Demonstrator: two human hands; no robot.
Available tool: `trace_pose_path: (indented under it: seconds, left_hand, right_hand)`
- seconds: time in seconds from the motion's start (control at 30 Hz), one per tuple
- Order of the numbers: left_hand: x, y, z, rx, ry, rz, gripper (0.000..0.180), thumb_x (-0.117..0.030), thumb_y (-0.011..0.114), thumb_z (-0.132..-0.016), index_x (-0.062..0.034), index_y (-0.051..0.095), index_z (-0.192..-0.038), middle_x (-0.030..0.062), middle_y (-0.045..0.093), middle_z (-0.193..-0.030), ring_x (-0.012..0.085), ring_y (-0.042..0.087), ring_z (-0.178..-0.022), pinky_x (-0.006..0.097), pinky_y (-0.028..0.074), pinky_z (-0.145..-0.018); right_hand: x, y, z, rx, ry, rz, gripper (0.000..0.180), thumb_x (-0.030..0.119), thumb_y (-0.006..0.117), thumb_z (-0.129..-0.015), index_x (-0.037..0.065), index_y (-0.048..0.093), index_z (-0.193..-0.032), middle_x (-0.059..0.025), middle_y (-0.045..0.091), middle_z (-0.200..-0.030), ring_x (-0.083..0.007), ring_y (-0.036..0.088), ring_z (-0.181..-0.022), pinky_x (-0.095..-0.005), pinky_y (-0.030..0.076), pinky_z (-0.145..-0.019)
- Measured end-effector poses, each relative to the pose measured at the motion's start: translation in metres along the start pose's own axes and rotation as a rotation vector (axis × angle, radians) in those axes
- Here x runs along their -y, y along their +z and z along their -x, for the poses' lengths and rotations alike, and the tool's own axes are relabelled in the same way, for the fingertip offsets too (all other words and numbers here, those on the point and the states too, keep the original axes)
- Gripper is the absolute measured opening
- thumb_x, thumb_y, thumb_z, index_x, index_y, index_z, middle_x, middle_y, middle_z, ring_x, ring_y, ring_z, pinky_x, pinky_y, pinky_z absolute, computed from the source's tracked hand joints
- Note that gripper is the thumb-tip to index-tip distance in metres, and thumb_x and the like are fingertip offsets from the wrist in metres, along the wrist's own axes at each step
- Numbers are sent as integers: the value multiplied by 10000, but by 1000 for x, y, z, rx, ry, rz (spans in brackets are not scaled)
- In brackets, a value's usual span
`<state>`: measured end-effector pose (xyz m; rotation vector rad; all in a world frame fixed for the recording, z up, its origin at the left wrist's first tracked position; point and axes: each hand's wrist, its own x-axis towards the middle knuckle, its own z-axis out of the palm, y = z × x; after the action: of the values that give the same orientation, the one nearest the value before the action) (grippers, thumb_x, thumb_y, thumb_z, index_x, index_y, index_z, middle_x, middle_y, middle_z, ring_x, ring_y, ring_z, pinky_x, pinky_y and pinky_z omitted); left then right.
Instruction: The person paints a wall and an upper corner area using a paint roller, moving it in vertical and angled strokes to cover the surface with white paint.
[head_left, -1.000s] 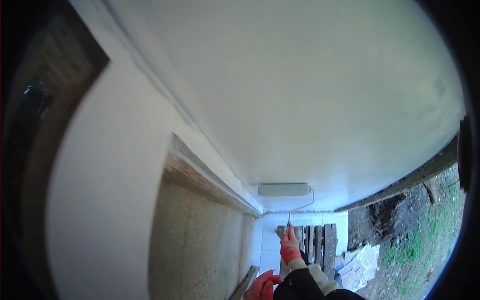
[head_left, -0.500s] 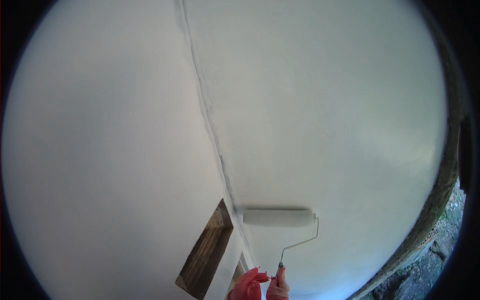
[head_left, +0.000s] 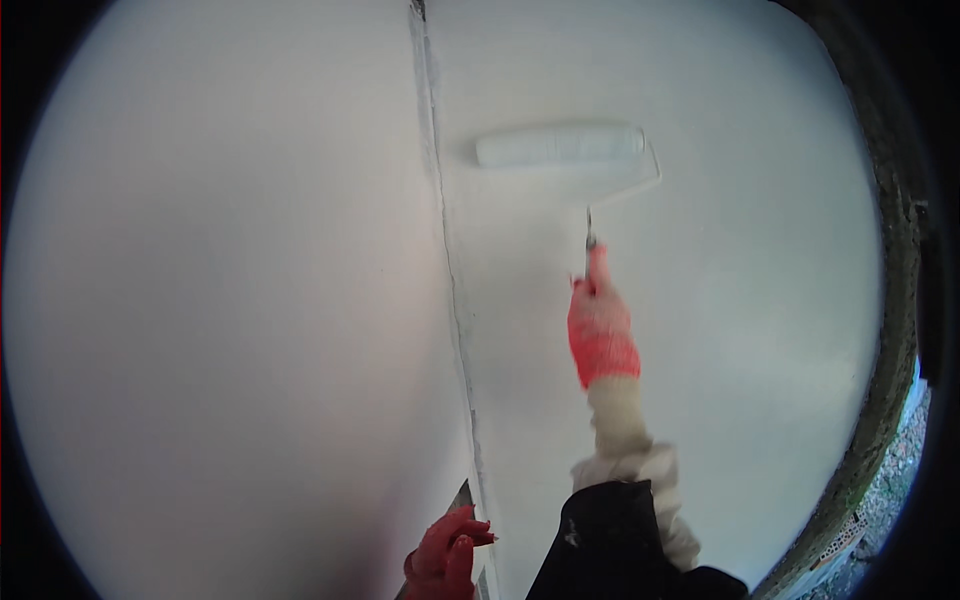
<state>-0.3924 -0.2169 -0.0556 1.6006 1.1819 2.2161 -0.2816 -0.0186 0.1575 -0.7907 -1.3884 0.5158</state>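
Observation:
My right hand (head_left: pixel 605 330), in a red glove faded pale over the back, is closed round the handle of a paint roller (head_left: pixel 560 147). The white roller sleeve lies level against the pale wall (head_left: pixel 750 300), right of the corner seam, and its wire frame bends down from the sleeve's right end. Low in the picture, my left hand (head_left: pixel 445 555) wears a red glove too. Its fingers are loosely curved and apart, with nothing visible in them. It is near the seam, beside a dark opening that it partly hides.
A cracked, grey-edged seam (head_left: pixel 447 250) runs down where two pale wall faces meet. A rough dark edge (head_left: pixel 885 340) bounds the right face, with stony ground (head_left: pixel 895 480) beyond it. My right forearm, in a dark sleeve (head_left: pixel 600 545), crosses the lower right wall.
My right hand has pushed the roller well up the wall, and its forearm has come into view. My left hand sits slightly further left and the dark opening has mostly dropped out of sight.

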Motion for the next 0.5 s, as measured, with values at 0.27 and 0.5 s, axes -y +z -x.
trace_pose_path:
  seconds: [0.27,0.5]
  left_hand:
    - [20,-11,-43,129,-143,124,303,-143,482,-971,-5,521,-1237,104,641,-954,175,624,-822,325,519,-763]
    - [13,-21,-50,352,-302,56,305,-179,508,-963,19,557,-1190,85,650,-937,161,615,-855,282,495,-753]
  right_hand:
    - [193,33,-336,-39,-206,-35,314,354,480,-911,136,580,-1114,-73,646,-970,-263,577,-978,-363,451,-799]
    - [273,13,-396,-374,-839,1347,309,344,670,-747,110,619,-943,-18,620,-944,-172,542,-939,-248,408,-903]
